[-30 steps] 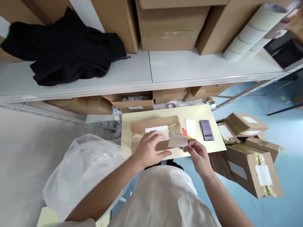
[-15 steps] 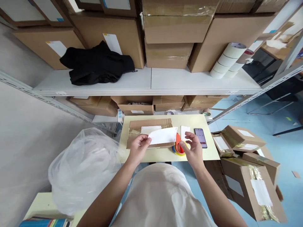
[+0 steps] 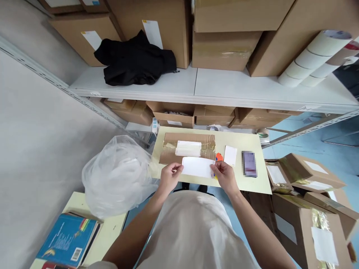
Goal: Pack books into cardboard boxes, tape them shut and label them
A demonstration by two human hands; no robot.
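Observation:
A blank white label [image 3: 197,167] is stretched between my two hands, above the near edge of the table. My left hand [image 3: 170,178] pinches its left end, and my right hand [image 3: 225,176] pinches its right end. Just beyond it lies a flat taped cardboard box [image 3: 168,152] with another white label [image 3: 188,148] on its top. An orange tape dispenser [image 3: 219,157] is partly hidden behind my right hand. To the right of that are a stack of small white labels [image 3: 230,155] and a phone [image 3: 249,164] with a blurred screen.
The pale table [image 3: 252,183] stands before a metal shelf [image 3: 224,87] holding cartons, tape rolls [image 3: 311,59] and a black garment [image 3: 137,61]. A clear plastic bag [image 3: 114,179] bulges on the left, near books [image 3: 67,239]. Taped cartons [image 3: 314,231] are piled on the right.
My right hand, open and apart from the label before, has now closed on its right end. The label lies flatter and nearer to me. The view has shifted.

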